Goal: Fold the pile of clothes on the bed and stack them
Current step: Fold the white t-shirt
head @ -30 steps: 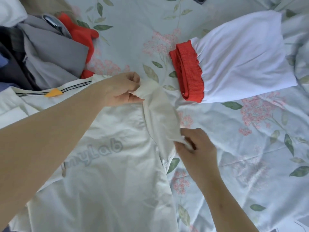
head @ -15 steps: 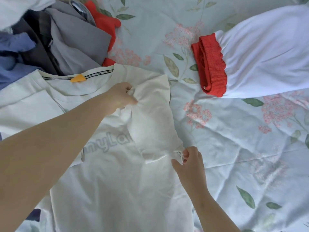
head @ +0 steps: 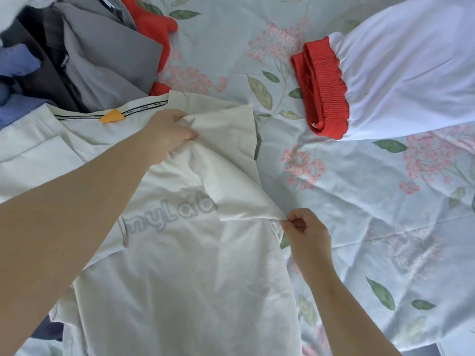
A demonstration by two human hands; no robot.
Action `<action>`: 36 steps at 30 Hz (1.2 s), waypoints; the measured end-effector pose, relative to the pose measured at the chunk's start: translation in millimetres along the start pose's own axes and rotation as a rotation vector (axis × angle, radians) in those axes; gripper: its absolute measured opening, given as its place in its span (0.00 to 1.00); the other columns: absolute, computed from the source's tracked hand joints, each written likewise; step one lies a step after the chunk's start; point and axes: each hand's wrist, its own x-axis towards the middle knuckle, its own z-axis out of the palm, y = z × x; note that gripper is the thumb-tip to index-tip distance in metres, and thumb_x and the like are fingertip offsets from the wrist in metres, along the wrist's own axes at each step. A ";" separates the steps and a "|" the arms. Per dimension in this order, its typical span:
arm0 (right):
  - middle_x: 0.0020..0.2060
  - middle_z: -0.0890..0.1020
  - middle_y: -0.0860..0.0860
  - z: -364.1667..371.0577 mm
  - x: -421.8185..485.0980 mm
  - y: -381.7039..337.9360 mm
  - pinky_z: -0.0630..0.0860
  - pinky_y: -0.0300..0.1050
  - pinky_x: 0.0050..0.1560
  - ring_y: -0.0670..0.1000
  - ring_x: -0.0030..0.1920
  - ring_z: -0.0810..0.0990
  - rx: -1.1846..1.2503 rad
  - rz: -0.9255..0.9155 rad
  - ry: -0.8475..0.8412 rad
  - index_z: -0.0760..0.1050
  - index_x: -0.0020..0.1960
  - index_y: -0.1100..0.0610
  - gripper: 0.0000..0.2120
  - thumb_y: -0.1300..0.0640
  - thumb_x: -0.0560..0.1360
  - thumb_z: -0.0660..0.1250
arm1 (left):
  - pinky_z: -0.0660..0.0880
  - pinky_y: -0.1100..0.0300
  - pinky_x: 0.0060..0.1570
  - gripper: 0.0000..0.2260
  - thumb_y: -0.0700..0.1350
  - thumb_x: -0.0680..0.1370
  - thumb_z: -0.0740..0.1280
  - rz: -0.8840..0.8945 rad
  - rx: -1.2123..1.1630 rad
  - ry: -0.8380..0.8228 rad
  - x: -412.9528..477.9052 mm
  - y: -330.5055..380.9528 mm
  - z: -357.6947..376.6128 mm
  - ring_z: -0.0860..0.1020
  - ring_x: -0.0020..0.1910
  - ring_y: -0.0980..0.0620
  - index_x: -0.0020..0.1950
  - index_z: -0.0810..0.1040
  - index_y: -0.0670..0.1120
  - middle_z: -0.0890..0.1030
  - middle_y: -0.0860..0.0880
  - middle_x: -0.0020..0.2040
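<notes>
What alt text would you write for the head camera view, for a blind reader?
Two hands hold the sleeve of a cream T-shirt folded across its chest on a floral bedsheet: the left hand grips its top, the right hand pinches its lower corner. A white garment with a red waistband lies upper right, an unfolded pile upper left.

Matt cotton-like T-shirt (head: 180, 265); ribbed red waistband (head: 325, 91)

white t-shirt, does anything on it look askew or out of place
Only the sleeve: it lies bunched and crooked across the white t-shirt, covering the end of the grey print. The left hand grips its top and the right hand pinches its corner, so it is mid-fold, not damage.
</notes>
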 end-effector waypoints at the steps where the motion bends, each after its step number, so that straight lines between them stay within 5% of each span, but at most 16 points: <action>1: 0.36 0.79 0.47 -5.6 -0.1 0.2 0.70 0.28 0.38 0.42 0.36 0.76 0.000 -0.019 -0.024 0.74 0.39 0.52 0.09 0.64 0.72 0.69 | 0.72 0.59 0.40 0.19 0.35 0.74 0.68 -0.023 0.070 -0.005 1.7 0.1 -2.8 0.75 0.48 0.46 0.64 0.75 0.46 0.77 0.45 0.55; 5: 0.43 0.77 0.50 -11.0 3.4 5.7 0.70 0.31 0.39 0.45 0.41 0.76 -0.007 -0.006 -0.057 0.71 0.42 0.51 0.10 0.64 0.73 0.69 | 0.63 0.60 0.30 0.08 0.37 0.73 0.67 -0.099 0.501 -0.189 -0.4 4.8 -3.6 0.69 0.35 0.47 0.50 0.75 0.43 0.71 0.44 0.41; 9: 0.43 0.78 0.49 3.6 5.2 7.3 0.74 0.39 0.40 0.51 0.41 0.79 -0.043 0.109 -0.093 0.69 0.47 0.49 0.12 0.58 0.71 0.72 | 0.64 0.57 0.37 0.11 0.52 0.75 0.67 0.101 0.465 -0.123 1.9 25.7 21.5 0.70 0.40 0.48 0.41 0.71 0.46 0.72 0.48 0.39; 12: 0.37 0.79 0.50 5.9 7.7 7.8 0.72 0.40 0.38 0.53 0.39 0.79 -0.075 0.159 -0.082 0.74 0.44 0.54 0.05 0.56 0.73 0.69 | 0.67 0.59 0.40 0.07 0.49 0.77 0.66 0.203 0.454 -0.125 5.4 34.7 42.5 0.72 0.41 0.49 0.46 0.73 0.46 0.73 0.49 0.41; 16: 0.33 0.78 0.53 -19.6 14.4 2.2 0.68 0.39 0.34 0.50 0.32 0.73 0.597 0.348 -0.162 0.76 0.45 0.59 0.07 0.68 0.76 0.62 | 0.60 0.61 0.27 0.10 0.42 0.78 0.60 0.142 0.258 -0.040 13.3 43.7 43.8 0.66 0.30 0.51 0.37 0.69 0.45 0.67 0.49 0.32; 18: 0.35 0.80 0.54 -30.7 20.0 2.1 0.70 0.42 0.37 0.50 0.33 0.75 0.729 0.428 -0.182 0.75 0.45 0.60 0.09 0.70 0.77 0.59 | 0.60 0.63 0.27 0.10 0.43 0.79 0.58 0.125 0.174 -0.016 15.3 45.2 40.5 0.66 0.30 0.52 0.38 0.70 0.47 0.67 0.50 0.33; 24: 0.42 0.72 0.49 -16.8 24.2 -0.7 0.65 0.39 0.34 0.47 0.37 0.70 -0.155 0.141 0.150 0.66 0.43 0.54 0.10 0.59 0.72 0.68 | 0.68 0.63 0.36 0.09 0.50 0.78 0.66 0.090 0.245 -0.199 13.9 33.1 47.8 0.73 0.41 0.53 0.52 0.72 0.47 0.74 0.52 0.43; 27: 0.42 0.72 0.50 -5.3 14.8 7.2 0.64 0.36 0.33 0.44 0.36 0.69 -0.213 0.095 0.125 0.66 0.40 0.55 0.12 0.54 0.71 0.70 | 0.69 0.61 0.42 0.12 0.50 0.77 0.67 0.090 0.212 -0.171 13.4 33.7 51.7 0.74 0.44 0.50 0.57 0.74 0.45 0.76 0.50 0.48; 30: 0.43 0.75 0.52 -0.8 16.4 16.4 0.64 0.36 0.33 0.45 0.37 0.70 -0.204 0.103 0.160 0.69 0.43 0.56 0.08 0.57 0.73 0.68 | 0.69 0.64 0.38 0.08 0.47 0.79 0.64 0.026 0.122 -0.190 13.2 37.0 53.6 0.74 0.39 0.54 0.56 0.75 0.46 0.75 0.52 0.42; 36: 0.38 0.77 0.51 -14.2 19.0 13.7 0.67 0.31 0.35 0.48 0.38 0.73 -0.128 0.062 0.072 0.71 0.38 0.53 0.09 0.64 0.72 0.65 | 0.74 0.59 0.58 0.14 0.39 0.80 0.62 0.039 -0.247 -0.217 21.4 35.4 49.8 0.78 0.55 0.51 0.65 0.75 0.45 0.79 0.49 0.57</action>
